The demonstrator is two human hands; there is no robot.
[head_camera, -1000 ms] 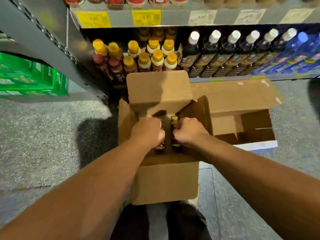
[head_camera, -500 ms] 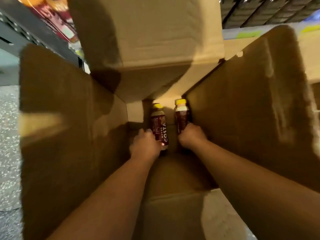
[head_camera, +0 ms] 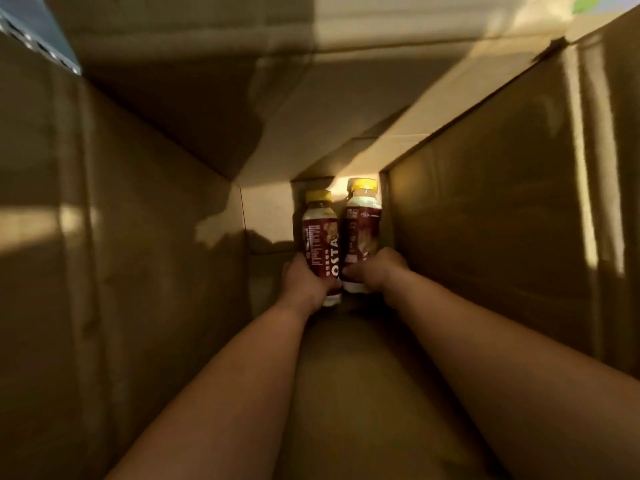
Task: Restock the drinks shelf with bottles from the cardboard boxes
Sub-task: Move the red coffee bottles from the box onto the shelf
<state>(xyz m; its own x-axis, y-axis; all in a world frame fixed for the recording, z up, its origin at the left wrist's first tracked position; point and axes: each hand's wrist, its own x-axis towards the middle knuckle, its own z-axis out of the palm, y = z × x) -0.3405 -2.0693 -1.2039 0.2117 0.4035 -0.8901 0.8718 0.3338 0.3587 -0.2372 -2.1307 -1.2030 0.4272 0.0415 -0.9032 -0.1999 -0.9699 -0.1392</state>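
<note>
I look deep into a cardboard box (head_camera: 138, 258) whose brown walls fill the view. My left hand (head_camera: 303, 285) grips the lower part of a dark red Costa bottle (head_camera: 320, 237) with a yellow cap. Beside it, my right hand (head_camera: 375, 271) grips a second yellow-capped bottle (head_camera: 363, 230) by its base. Both bottles stand side by side near the box's far end, caps pointing away from me. Both forearms reach in from the bottom of the frame.
The box's right wall (head_camera: 502, 209) and a folded flap (head_camera: 242, 109) overhead close in tightly. A sliver of grey metal shelf frame (head_camera: 38, 36) shows at top left. A bit of green label (head_camera: 585, 3) shows at top right.
The view has dropped from above the box, with the shelf in sight, to deep inside it. Both hands now hold bottles by their lower parts, and the bottles look larger and closer.
</note>
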